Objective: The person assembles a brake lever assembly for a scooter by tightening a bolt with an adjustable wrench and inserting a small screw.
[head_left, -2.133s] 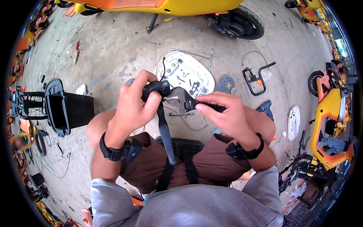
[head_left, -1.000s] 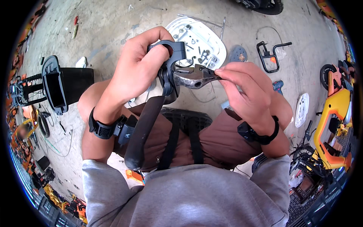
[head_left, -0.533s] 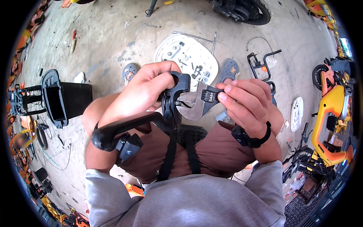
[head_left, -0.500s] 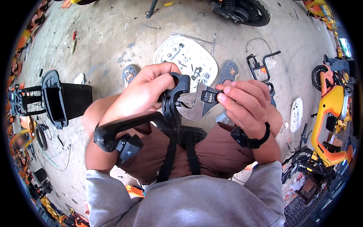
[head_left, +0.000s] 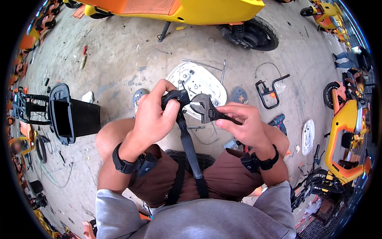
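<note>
My left hand (head_left: 153, 113) is closed around the clamp end of a black metal part with a long arm (head_left: 188, 145), which hangs down toward my lap. Between thumb and fingers, my right hand (head_left: 244, 122) grips the dark handle of an adjustable wrench (head_left: 207, 110). The wrench's grey jaws lie just right of the clamp end; whether they touch it I cannot tell. Beneath both hands, on the floor, a white tray (head_left: 219, 89) carries several small bolts, nuts and washers.
A yellow and orange scooter (head_left: 159, 14) stands ahead on its stand. To the left is a black open box (head_left: 81, 119). On the right lie a black tubular bracket (head_left: 270, 103), a power drill (head_left: 278, 124), a white shell (head_left: 307, 137) and a yellow scooter frame (head_left: 338, 135).
The black part has turned, so its long arm now points toward my lap instead of left. The wrench has turned and come away from its earlier place on the clamp. My view has tilted up.
</note>
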`<act>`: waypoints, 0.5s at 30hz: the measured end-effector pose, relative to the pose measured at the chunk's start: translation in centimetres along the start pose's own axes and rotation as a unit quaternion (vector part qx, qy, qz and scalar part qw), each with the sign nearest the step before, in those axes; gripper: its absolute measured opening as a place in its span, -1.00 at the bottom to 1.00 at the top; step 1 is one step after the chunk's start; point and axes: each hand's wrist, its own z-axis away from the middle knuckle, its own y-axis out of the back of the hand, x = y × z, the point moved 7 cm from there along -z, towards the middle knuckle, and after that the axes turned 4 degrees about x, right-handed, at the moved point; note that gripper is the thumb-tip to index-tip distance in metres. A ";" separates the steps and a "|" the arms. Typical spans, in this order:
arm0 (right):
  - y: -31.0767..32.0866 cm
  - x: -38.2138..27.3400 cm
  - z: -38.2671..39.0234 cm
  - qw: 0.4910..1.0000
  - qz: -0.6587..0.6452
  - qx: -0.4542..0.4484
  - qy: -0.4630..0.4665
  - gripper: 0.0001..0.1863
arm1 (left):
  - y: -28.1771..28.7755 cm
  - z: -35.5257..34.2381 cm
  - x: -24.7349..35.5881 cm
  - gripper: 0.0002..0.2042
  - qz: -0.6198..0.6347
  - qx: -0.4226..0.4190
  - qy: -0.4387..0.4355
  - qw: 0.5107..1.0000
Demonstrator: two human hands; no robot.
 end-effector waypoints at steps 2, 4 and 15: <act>0.1 -0.2 0.0 1.000 0.011 -0.010 0.019 -0.69 | 0.1 -0.1 0.1 -0.87 -0.003 0.006 0.007 1.000; 0.3 -0.5 0.1 0.998 0.037 -0.011 0.046 -0.70 | -0.1 -0.1 0.2 -0.86 -0.014 -0.003 -0.012 1.000; 1.0 -0.4 -0.1 0.990 0.105 -0.091 0.018 -0.64 | -1.5 0.2 1.4 -0.87 -0.083 -0.030 -0.117 0.989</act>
